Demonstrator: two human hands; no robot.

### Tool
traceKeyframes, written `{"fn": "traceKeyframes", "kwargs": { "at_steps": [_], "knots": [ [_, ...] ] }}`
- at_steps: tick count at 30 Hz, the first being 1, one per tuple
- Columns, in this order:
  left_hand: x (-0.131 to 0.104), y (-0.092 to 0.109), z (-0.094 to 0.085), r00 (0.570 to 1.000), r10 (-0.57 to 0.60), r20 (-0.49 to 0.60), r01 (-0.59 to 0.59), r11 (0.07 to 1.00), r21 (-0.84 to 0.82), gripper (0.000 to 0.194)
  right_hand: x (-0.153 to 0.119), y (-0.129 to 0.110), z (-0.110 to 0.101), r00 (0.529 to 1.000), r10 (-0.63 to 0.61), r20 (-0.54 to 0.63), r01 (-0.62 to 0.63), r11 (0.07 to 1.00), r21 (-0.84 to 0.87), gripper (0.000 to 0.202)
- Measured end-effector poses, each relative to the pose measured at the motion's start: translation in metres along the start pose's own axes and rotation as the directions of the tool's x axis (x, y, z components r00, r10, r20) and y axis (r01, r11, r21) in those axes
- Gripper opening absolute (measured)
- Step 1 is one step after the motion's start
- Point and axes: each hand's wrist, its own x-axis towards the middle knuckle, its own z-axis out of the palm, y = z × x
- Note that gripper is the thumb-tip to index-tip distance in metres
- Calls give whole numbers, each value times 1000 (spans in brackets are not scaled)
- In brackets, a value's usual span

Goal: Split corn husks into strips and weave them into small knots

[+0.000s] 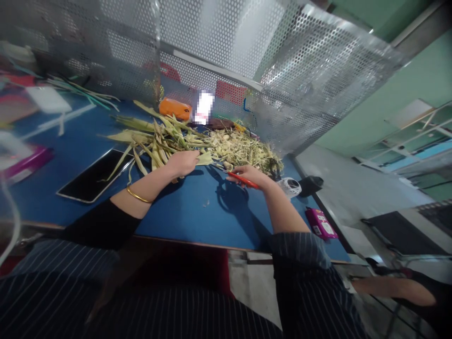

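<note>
My left hand (183,164) is closed on a pale green strip of dry leaf (205,159), which looks like corn husk. Red-handled scissors (243,179) are gripped in my right hand (251,175), their blades pointing left toward the strip's end. Whether the blades touch the strip I cannot tell. Behind my left hand spreads a loose heap of long husk leaves (158,139). A mound of small cut pieces (243,149) lies behind my right hand.
A dark flat tray-like panel (97,176) lies left on the blue table (169,212). Behind the heap are an orange packet (174,109) and a lit phone (204,107). At right are a white roll (290,187) and a purple packet (321,223). Perforated metal panels (212,37) stand behind.
</note>
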Motion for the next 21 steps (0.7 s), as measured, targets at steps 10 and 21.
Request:
{"fn": "traceKeyframes", "kwargs": {
  "at_steps": [10,21],
  "knots": [
    [1,-19,-14,991,-128,-35,131,988,79,27,29,16,-15,959,71,-276,-54,996,68,56],
    [-10,-10,-36,972,-100,-213,103,995,1,24,-11,25,-19,999,37,-10,-38,998,-44,53]
  ]
}}
